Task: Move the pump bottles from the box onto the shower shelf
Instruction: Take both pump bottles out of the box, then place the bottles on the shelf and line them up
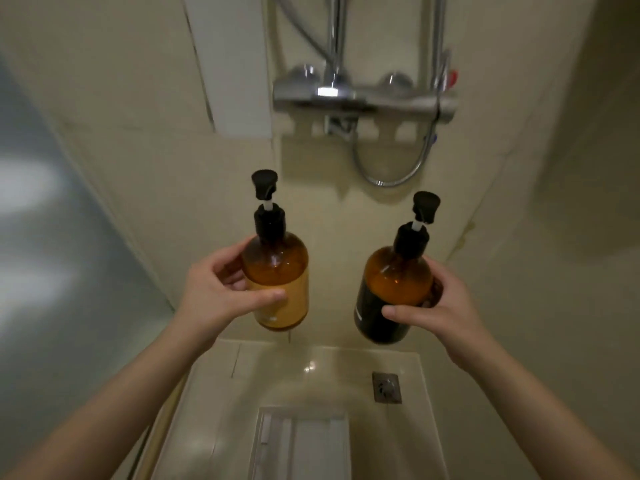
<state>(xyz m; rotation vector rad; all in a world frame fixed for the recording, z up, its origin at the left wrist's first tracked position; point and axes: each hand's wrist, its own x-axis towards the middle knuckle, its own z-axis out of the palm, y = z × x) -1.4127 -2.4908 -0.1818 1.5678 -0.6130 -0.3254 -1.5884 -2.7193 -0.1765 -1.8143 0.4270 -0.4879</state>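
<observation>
We hold one amber pump bottle in each hand, both raised in front of the tiled shower wall and well clear of the floor. Our left hand is wrapped around the left bottle, thumb across its pale orange label and fingers curled behind its shoulder; this bottle stands nearly upright, its black pump head pointing up. Our right hand grips the right bottle the same way, thumb lying on its dark label, fingers round the far side. That bottle tilts a little to the right, and its black pump sits lower than the other one.

The two bottles are apart, side by side, with a gap of wall between them. Above them hangs the chrome shower mixer bar, with a riser pipe going up from it and a metal hose looping below. Just under the bar, what seems to be a pale shelf runs along the wall, though blur makes it hard to be sure. Both bottles are below that level. On the floor beneath our arms we see a square drain and a white rectangular tray or box, nearer to us.
</observation>
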